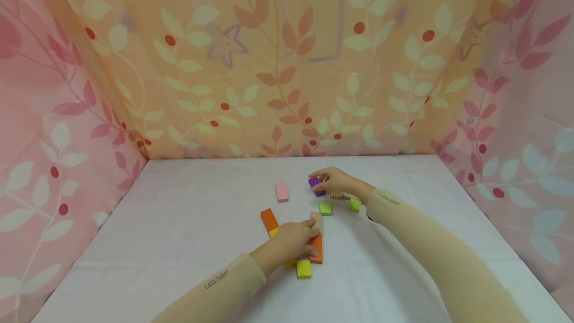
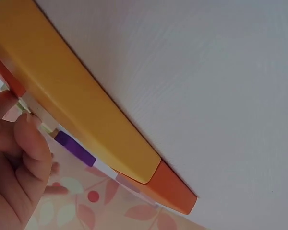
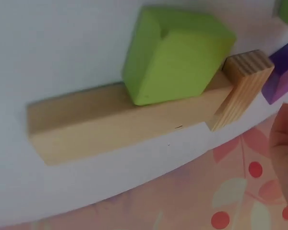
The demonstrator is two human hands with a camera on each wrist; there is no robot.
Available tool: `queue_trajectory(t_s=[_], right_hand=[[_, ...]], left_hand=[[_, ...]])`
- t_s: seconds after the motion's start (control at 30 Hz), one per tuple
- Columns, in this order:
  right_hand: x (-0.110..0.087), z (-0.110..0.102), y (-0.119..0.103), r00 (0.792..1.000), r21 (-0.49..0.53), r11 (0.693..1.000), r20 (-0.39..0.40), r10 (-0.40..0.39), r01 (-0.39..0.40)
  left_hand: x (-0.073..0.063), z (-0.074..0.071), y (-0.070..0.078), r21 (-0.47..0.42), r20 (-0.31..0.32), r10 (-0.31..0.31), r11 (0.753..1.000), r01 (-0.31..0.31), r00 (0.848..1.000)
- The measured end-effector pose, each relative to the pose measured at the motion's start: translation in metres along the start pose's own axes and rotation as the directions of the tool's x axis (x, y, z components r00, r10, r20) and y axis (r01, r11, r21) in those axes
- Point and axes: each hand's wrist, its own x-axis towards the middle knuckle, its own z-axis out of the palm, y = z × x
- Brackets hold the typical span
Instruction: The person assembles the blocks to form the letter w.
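My left hand (image 1: 293,241) reaches across the arrangement of blocks. Its fingertips touch a plain wooden block (image 1: 316,217) and the orange block (image 1: 317,255) joined to its near end. Beneath and beside that hand lies a long yellow-orange block (image 2: 86,96), partly covered in the head view. Farther back, my right hand (image 1: 338,180) has its fingers spread over and beside a purple block (image 1: 319,193). In the right wrist view, the fingertips appear slightly apart from this block; exact contact cannot be told.
A green block (image 3: 177,62) rests on a long plain wooden block (image 3: 77,129), beside a striped-grain wooden block (image 3: 242,86). Another green block (image 1: 325,209) lies nearer the middle. A pink block (image 1: 281,192), another orange block (image 1: 269,219) and a yellow-green block (image 1: 303,269) surround the left hand.
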Motion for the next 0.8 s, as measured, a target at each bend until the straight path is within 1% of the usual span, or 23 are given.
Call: queue_trajectory(t_s=[0.07, 0.13, 0.2, 0.27, 0.3, 0.4, 0.53, 0.6, 0.67, 0.73, 0.8], right_hand=[[0.010, 0.002, 0.000, 0.998, -0.044, 0.998, 0.042, -0.045, 0.047], [0.018, 0.006, 0.001, 0.990, -0.118, 0.986, 0.081, -0.111, 0.120], [0.026, 0.012, 0.004, 0.981, -0.208, 0.962, 0.121, -0.155, 0.178], [0.033, 0.020, 0.008, 0.971, -0.282, 0.935, 0.167, -0.173, 0.216], [0.036, 0.023, 0.009, 0.965, -0.312, 0.921, 0.190, -0.179, 0.232], [0.043, 0.035, 0.011, 0.954, -0.386, 0.890, 0.259, -0.149, 0.244], [0.047, 0.042, 0.005, 0.937, -0.441, 0.854, 0.321, -0.138, 0.277], [0.049, 0.041, 0.002, 0.931, -0.465, 0.833, 0.334, -0.148, 0.299], [0.051, 0.037, 0.000, 0.933, -0.483, 0.821, 0.324, -0.156, 0.305], [0.054, 0.033, 0.000, 0.947, -0.486, 0.828, 0.283, -0.154, 0.280], [0.058, 0.029, 0.001, 0.964, -0.465, 0.854, 0.221, -0.145, 0.235]], left_hand=[[0.000, 0.001, 0.000, 0.003, 0.000, 0.003, 1.000, -0.003, 1.000], [0.000, 0.004, 0.000, 0.013, -0.005, 0.011, 1.000, -0.011, 1.000], [0.000, 0.006, 0.000, 0.026, -0.008, 0.022, 0.999, -0.022, 1.000], [-0.001, 0.008, 0.001, 0.041, -0.011, 0.030, 0.999, -0.030, 0.999], [-0.001, 0.009, 0.002, 0.043, -0.011, 0.033, 0.999, -0.033, 0.999], [-0.002, 0.008, 0.003, 0.042, -0.004, 0.031, 0.999, -0.030, 1.000], [-0.003, 0.006, 0.003, 0.022, 0.011, 0.016, 1.000, -0.016, 1.000], [-0.002, 0.006, 0.002, 0.020, 0.015, 0.013, 1.000, -0.013, 1.000], [-0.002, 0.005, 0.001, 0.024, 0.011, 0.014, 1.000, -0.014, 1.000], [0.000, 0.005, 0.000, 0.031, 0.008, 0.012, 0.999, -0.012, 1.000], [0.001, 0.005, -0.001, 0.032, 0.003, 0.004, 0.999, -0.005, 1.000]])
